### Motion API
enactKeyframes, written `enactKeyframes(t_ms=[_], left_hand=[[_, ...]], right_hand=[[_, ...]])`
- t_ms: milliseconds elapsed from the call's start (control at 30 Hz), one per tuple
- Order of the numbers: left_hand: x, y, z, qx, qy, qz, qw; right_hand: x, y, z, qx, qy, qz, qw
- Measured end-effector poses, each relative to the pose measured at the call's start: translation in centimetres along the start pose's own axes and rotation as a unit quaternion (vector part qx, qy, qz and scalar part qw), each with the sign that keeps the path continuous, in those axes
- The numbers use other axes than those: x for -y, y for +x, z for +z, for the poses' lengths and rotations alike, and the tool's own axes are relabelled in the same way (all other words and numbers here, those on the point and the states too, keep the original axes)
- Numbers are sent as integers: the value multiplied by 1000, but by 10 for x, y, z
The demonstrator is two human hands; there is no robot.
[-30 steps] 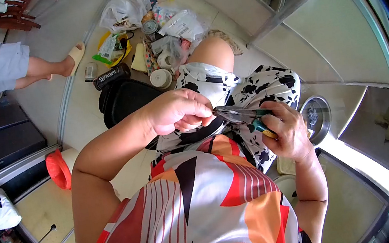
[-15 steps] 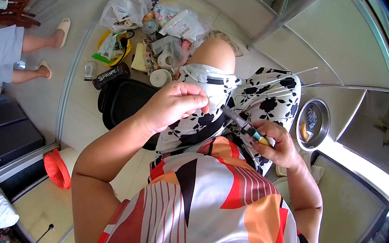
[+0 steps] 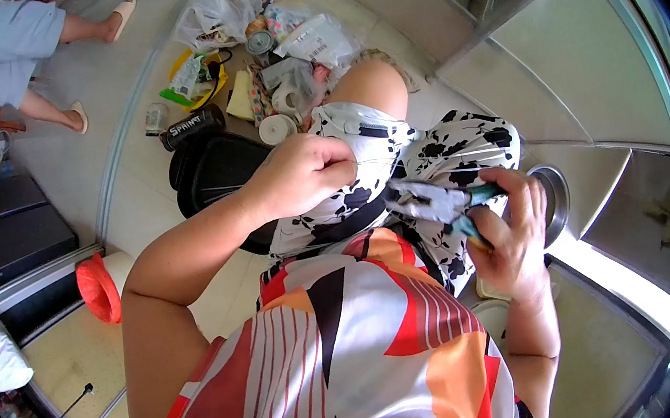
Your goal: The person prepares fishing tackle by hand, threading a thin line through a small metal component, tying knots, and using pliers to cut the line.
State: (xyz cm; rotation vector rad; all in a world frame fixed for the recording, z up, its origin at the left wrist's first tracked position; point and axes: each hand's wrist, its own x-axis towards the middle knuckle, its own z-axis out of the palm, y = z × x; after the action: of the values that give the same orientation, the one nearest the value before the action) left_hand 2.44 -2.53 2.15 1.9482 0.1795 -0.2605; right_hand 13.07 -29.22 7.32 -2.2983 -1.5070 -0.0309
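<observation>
My right hand (image 3: 517, 240) holds a pair of pliers (image 3: 431, 200) with teal and yellow handles above my lap. The metal head points left and is blurred by motion; its handles look spread apart. My left hand (image 3: 313, 174) is closed in a pinch over my knee, to the left of the pliers' head and apart from it. A thin dark line shows by its fingertips, too fine to name. Beneath both hands are my white trousers with black flowers (image 3: 463, 150). A black stool-like object (image 3: 208, 175) sits beyond my left forearm.
A pile of plastic bags (image 3: 317, 42), a yellow dish (image 3: 189, 97) and a black can (image 3: 193, 128) lie on the floor ahead. A steel bowl (image 3: 561, 204) stands at right behind my hand. Cabinet panels (image 3: 589, 82) border the right. Another person's legs (image 3: 51, 107) are at upper left.
My right hand has turned and shifted right; the pliers' handles have spread. My left fingers have curled in more tightly. Thin pale rods over my right knee are no longer visible there. The other person has moved right.
</observation>
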Motion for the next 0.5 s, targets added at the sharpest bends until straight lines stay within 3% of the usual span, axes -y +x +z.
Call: enactKeyframes(t_ms=[133, 500], left_hand=[[-6, -4, 0, 23, 15, 15, 999], [-10, -5, -4, 104, -63, -7, 992]], right_hand=[[-1, 9, -3, 38, -73, -14, 997], [-3, 15, 0, 72, -79, -44, 993]])
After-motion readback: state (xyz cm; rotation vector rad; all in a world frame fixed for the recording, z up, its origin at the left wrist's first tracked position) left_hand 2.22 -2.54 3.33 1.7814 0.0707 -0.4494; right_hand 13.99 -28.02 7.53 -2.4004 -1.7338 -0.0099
